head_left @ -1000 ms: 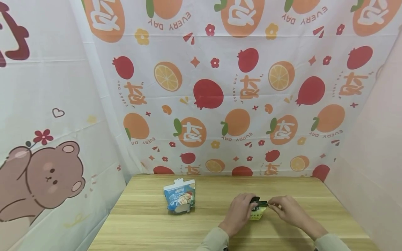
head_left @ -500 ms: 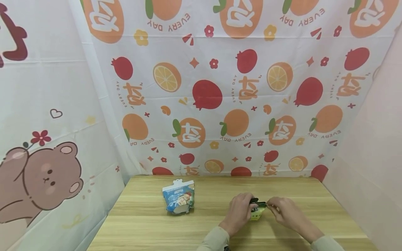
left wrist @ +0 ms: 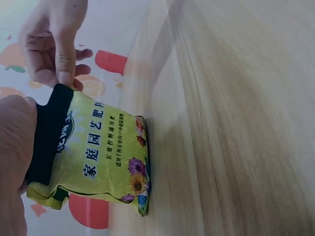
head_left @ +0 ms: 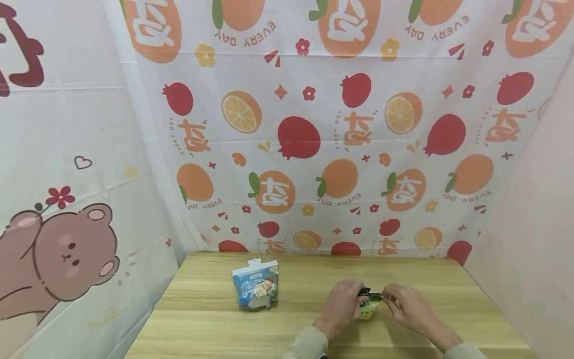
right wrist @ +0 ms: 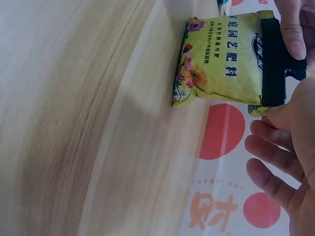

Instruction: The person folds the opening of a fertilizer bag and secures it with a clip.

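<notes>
A yellow fertilizer bag (left wrist: pixel 106 152) with flowers printed near its base stands on the wooden table, right of centre in the head view. Across its top runs a dark green, nearly black bag clip (right wrist: pixel 273 64). My left hand (head_left: pixel 342 306) grips the clip from the left, its thumb lying over it. At the right end of the clip, my right hand (head_left: pixel 408 306) pinches the bag's folded top corner between thumb and index finger. The other right fingers are loosely curled beside it in the right wrist view. Part of the bag is hidden behind my left hand in the head view.
A blue printed bag (head_left: pixel 257 289) with a white clip (head_left: pixel 255 267) across its top lies at the left of the table (head_left: pixel 215 334). A fruit-patterned cloth (head_left: pixel 298 184) hangs behind the table, and a bear-patterned cloth (head_left: pixel 73 249) hangs at the left.
Both hands keep their hold at the clip and bag corner, with only slight finger shifts. The yellow bag looks slightly tilted. The head view has shifted a little.
</notes>
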{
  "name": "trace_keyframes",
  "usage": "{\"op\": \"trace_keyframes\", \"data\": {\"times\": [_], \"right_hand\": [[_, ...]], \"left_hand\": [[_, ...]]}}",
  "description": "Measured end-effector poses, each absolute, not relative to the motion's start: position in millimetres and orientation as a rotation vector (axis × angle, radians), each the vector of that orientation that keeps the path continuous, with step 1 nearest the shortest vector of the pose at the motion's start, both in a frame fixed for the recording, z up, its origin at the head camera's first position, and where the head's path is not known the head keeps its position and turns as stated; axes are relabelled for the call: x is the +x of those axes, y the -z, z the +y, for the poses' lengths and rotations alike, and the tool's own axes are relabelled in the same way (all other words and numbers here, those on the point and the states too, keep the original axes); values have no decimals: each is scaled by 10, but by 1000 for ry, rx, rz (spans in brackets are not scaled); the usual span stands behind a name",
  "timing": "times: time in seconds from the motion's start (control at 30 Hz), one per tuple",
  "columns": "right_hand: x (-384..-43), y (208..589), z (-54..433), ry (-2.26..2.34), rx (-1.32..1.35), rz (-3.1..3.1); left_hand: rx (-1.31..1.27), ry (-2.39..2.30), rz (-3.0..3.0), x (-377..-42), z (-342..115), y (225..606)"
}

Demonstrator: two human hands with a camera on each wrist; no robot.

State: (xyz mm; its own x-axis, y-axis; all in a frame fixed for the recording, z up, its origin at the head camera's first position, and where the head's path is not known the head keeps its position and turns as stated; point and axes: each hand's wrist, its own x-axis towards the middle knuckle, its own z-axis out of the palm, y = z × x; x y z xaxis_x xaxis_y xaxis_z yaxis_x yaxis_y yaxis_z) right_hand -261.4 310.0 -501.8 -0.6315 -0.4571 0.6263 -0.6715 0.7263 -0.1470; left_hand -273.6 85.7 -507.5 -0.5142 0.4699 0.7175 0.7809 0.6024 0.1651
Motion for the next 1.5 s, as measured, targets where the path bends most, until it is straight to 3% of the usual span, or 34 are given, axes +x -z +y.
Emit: {"op": "trace_keyframes", "data": {"times": [0.7, 1.2, 1.5], "right_hand": [[-2615, 4907, 3121, -643, 768, -2611], [-2707, 4858, 3095, -657, 688, -2690], [-2753, 4826, 3084, -683, 653, -2728]], "left_hand": [[-762, 795, -2376, -2665, 699, 5187], [-522, 1466, -2515, -2626, 511, 5316], [-370, 1550, -2464, -2593, 566, 5385]]}}
